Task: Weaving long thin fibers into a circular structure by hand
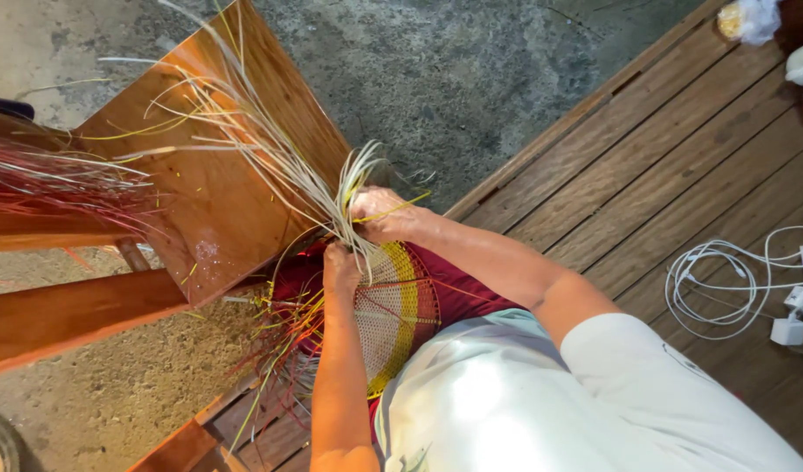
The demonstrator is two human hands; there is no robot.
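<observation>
With your left hand (340, 269) pinching the round red-and-yellow woven mat (400, 306) on your lap and your right hand (380, 214) clenched around the pale reed strands (270, 149), a hard tug could probably snap one.

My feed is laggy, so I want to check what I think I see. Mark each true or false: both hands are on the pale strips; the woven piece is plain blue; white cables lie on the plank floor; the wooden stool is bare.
1. Both hands are on the pale strips. True: the left hand and right hand grip the pale strips.
2. The woven piece is plain blue. False: the woven piece is pale with yellow and red bands.
3. White cables lie on the plank floor. True: white cables lie on the plank floor.
4. The wooden stool is bare. False: strips lie across the wooden stool.
</observation>
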